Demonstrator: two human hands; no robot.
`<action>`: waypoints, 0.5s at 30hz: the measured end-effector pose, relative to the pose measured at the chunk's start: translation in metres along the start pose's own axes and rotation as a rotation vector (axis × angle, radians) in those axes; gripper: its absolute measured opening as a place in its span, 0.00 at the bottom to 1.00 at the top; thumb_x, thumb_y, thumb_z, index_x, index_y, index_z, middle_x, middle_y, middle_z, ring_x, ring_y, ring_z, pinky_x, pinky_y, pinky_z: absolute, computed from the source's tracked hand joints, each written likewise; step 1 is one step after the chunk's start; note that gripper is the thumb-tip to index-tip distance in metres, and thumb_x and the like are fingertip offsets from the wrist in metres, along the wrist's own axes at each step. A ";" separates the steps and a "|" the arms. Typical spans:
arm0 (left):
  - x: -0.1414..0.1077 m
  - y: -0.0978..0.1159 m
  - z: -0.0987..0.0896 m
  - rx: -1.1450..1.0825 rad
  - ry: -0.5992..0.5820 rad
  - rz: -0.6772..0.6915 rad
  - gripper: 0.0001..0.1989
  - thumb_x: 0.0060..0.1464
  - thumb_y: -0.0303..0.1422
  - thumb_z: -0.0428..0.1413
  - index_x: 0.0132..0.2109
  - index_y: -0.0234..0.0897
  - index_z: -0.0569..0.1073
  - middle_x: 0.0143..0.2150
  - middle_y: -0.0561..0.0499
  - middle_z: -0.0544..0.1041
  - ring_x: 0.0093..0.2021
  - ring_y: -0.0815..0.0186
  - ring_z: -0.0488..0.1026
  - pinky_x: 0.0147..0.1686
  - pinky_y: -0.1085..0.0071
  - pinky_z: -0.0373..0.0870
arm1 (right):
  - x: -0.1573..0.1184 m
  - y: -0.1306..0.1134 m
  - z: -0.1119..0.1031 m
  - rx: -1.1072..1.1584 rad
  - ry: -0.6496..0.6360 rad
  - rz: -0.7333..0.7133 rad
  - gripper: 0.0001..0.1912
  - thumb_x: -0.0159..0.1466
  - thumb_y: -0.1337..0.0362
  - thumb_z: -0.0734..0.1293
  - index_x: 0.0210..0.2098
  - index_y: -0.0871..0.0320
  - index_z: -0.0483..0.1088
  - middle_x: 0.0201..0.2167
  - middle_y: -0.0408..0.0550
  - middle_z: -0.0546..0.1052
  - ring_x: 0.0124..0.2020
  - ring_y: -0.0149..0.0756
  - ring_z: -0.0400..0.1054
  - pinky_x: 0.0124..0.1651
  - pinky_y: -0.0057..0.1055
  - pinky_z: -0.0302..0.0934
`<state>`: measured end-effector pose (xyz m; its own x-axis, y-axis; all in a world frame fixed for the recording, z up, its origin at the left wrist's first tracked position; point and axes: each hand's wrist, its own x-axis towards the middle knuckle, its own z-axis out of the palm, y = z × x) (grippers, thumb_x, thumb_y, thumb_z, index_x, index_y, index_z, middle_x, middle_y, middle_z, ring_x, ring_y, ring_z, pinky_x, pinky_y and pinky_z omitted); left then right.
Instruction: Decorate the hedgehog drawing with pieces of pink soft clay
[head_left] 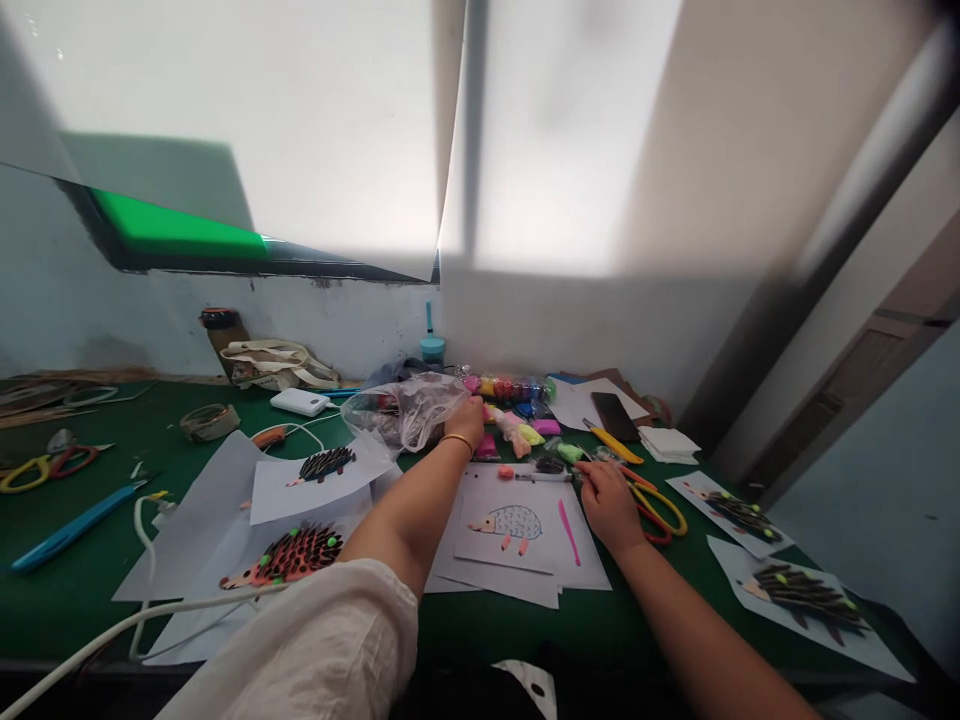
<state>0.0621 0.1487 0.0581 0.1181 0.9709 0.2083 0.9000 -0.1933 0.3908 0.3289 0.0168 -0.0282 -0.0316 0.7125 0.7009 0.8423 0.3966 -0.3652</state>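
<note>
My left hand reaches to the back middle of the green table, beside a clear plastic bag and bright clay packets. Its fingertips are too hidden to tell what they touch. My right hand rests on the table right of the white sheets, its fingers bent near a green clay packet and scissors; whether it holds anything is unclear. Between my arms lies a hedgehog drawing with a peach face and pink legs. A pink stick is beside it.
Finished hedgehog pictures lie left and right. A white cable crosses the left front. Also around are a blue cutter, tape roll, yellow cutter, phone and white power bank.
</note>
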 end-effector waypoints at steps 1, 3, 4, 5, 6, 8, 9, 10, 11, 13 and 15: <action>-0.002 0.004 0.000 -0.027 0.028 -0.008 0.13 0.63 0.30 0.51 0.54 0.37 0.69 0.55 0.41 0.72 0.56 0.56 0.69 0.55 0.59 0.65 | 0.000 -0.001 0.000 -0.001 -0.005 -0.008 0.17 0.64 0.69 0.57 0.47 0.56 0.73 0.43 0.54 0.76 0.48 0.46 0.68 0.54 0.47 0.62; -0.008 0.013 0.000 -0.086 0.073 -0.028 0.12 0.62 0.30 0.51 0.52 0.36 0.70 0.54 0.40 0.73 0.56 0.54 0.69 0.55 0.60 0.63 | -0.001 -0.004 0.000 0.000 -0.015 -0.024 0.17 0.63 0.69 0.57 0.46 0.57 0.73 0.43 0.54 0.76 0.48 0.46 0.68 0.54 0.46 0.62; -0.011 0.016 0.000 -0.119 0.096 -0.038 0.12 0.62 0.31 0.51 0.52 0.35 0.69 0.55 0.39 0.73 0.56 0.53 0.69 0.55 0.60 0.63 | -0.002 -0.006 0.000 -0.001 -0.021 -0.035 0.17 0.63 0.69 0.57 0.46 0.57 0.73 0.44 0.54 0.76 0.48 0.46 0.68 0.54 0.46 0.62; -0.016 0.019 0.000 -0.154 0.116 -0.048 0.12 0.62 0.32 0.51 0.52 0.35 0.69 0.55 0.38 0.72 0.57 0.52 0.68 0.56 0.60 0.62 | -0.002 -0.008 0.000 -0.001 -0.027 -0.049 0.17 0.63 0.69 0.58 0.46 0.57 0.74 0.44 0.54 0.76 0.49 0.47 0.68 0.54 0.46 0.62; -0.021 0.022 -0.001 -0.191 0.133 -0.055 0.13 0.62 0.34 0.51 0.52 0.34 0.69 0.55 0.38 0.72 0.57 0.53 0.68 0.55 0.61 0.63 | -0.002 -0.011 -0.001 -0.001 -0.037 -0.067 0.17 0.63 0.69 0.58 0.47 0.57 0.74 0.44 0.54 0.76 0.49 0.47 0.68 0.54 0.46 0.63; -0.035 0.023 0.000 -0.271 0.158 -0.076 0.14 0.63 0.36 0.51 0.52 0.33 0.67 0.53 0.37 0.73 0.55 0.53 0.70 0.53 0.62 0.64 | -0.003 -0.016 -0.002 0.010 -0.079 -0.108 0.18 0.64 0.69 0.58 0.48 0.57 0.73 0.45 0.54 0.77 0.49 0.46 0.69 0.54 0.45 0.63; -0.043 0.023 0.000 -0.313 0.167 -0.080 0.15 0.63 0.38 0.51 0.52 0.33 0.67 0.52 0.37 0.74 0.54 0.54 0.71 0.52 0.62 0.65 | -0.004 -0.019 -0.003 0.019 -0.107 -0.125 0.18 0.64 0.69 0.57 0.50 0.58 0.73 0.45 0.53 0.77 0.49 0.45 0.69 0.53 0.44 0.63; -0.052 0.023 0.001 -0.354 0.170 -0.084 0.15 0.64 0.39 0.50 0.52 0.34 0.67 0.51 0.38 0.74 0.52 0.55 0.72 0.50 0.63 0.66 | -0.004 -0.021 -0.003 0.029 -0.137 -0.135 0.19 0.64 0.70 0.57 0.51 0.57 0.72 0.45 0.52 0.78 0.48 0.45 0.70 0.53 0.43 0.63; -0.062 0.022 0.001 -0.396 0.174 -0.086 0.15 0.64 0.39 0.50 0.51 0.34 0.67 0.50 0.39 0.75 0.51 0.56 0.72 0.49 0.64 0.67 | -0.004 -0.024 -0.004 0.036 -0.165 -0.141 0.20 0.64 0.70 0.57 0.52 0.57 0.71 0.44 0.52 0.78 0.48 0.44 0.70 0.53 0.43 0.63; -0.082 0.020 0.003 -0.476 0.173 -0.070 0.14 0.63 0.40 0.51 0.50 0.36 0.67 0.48 0.41 0.76 0.47 0.58 0.74 0.46 0.66 0.69 | -0.005 -0.029 -0.005 0.039 -0.215 -0.146 0.21 0.65 0.70 0.57 0.55 0.57 0.70 0.44 0.51 0.79 0.47 0.44 0.71 0.53 0.43 0.63; -0.103 0.018 0.003 -0.547 0.176 -0.039 0.13 0.63 0.40 0.52 0.49 0.37 0.68 0.47 0.43 0.77 0.46 0.60 0.74 0.44 0.68 0.69 | -0.006 -0.033 -0.006 0.031 -0.256 -0.152 0.21 0.65 0.68 0.58 0.55 0.56 0.70 0.43 0.50 0.79 0.47 0.43 0.71 0.53 0.43 0.62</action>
<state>0.0678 0.0459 0.0413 -0.0246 0.9496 0.3126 0.5489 -0.2485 0.7981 0.3045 -0.0034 -0.0167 -0.2941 0.7652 0.5727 0.8010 0.5242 -0.2891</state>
